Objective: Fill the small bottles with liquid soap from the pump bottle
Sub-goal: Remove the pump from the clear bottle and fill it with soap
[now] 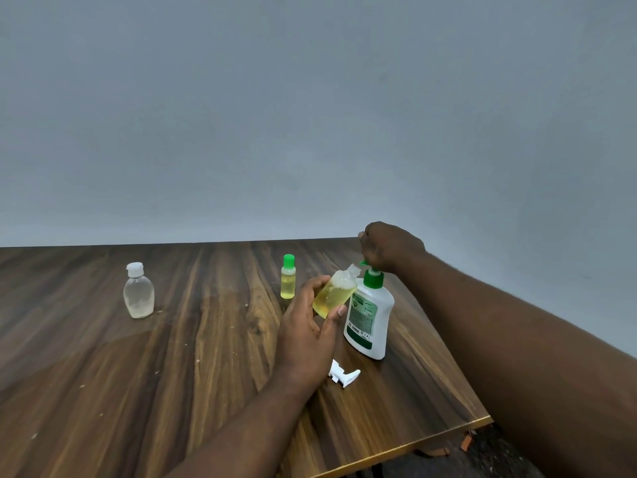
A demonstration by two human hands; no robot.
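A white pump bottle (370, 317) with a green pump head and green label stands near the table's right edge. My right hand (389, 248) rests on top of the pump head, fingers curled over it. My left hand (306, 326) grips a small clear bottle (336, 293), uncapped and tilted, partly full of yellow soap, with its mouth just under the pump spout. A tiny bottle (288, 281) with a green cap stands upright behind, full of yellow liquid. A clear bottle (138, 291) with a white flip cap stands far left.
A white spray-nozzle cap (343, 372) lies on the wooden table (155, 357) just in front of the pump bottle. The table's right edge (458, 381) runs close beside the pump bottle. A plain grey wall is behind.
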